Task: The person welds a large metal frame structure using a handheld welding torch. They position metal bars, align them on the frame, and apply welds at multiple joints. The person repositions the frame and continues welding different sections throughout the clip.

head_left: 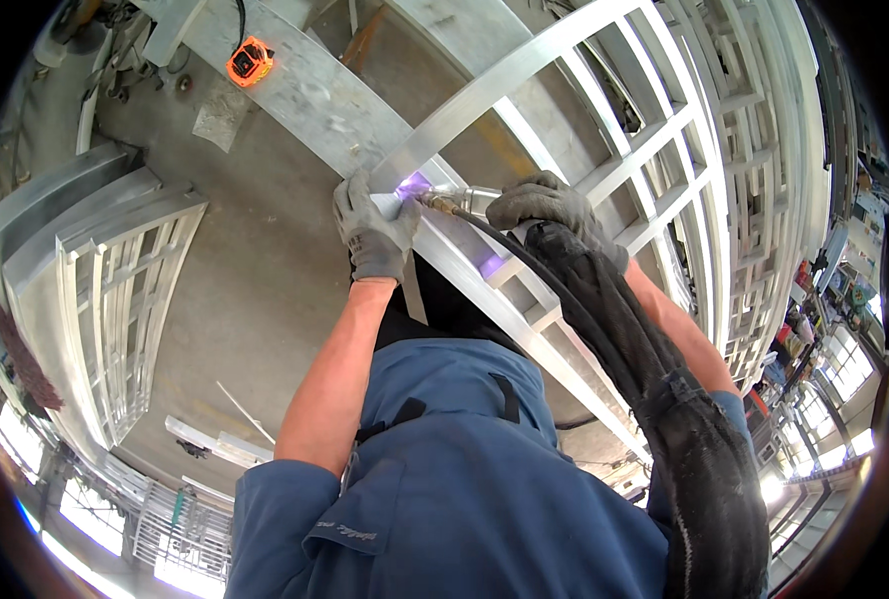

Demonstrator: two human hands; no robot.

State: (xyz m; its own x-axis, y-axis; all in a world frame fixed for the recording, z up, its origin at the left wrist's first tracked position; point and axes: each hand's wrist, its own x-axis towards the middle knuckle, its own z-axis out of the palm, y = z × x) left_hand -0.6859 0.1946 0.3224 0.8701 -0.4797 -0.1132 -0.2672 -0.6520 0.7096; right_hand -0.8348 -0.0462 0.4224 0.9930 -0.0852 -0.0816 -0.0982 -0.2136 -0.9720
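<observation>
My right hand, in a grey glove, is closed around a welding torch. A bright violet arc glows at the torch tip, where bare metal bars meet at a corner of a silvery metal frame. My left hand, also gloved, grips that corner, with fingers on the far side and thumb nearer the torch. The pale end of the metal shows between them. A thick black sleeved cable runs from the torch over my right forearm. The joint itself is partly hidden by glare.
Wide flat metal beams support the frame. An orange and black tape measure lies on one beam. Slatted metal frames stand at right, and more frames are stacked at left on the concrete floor.
</observation>
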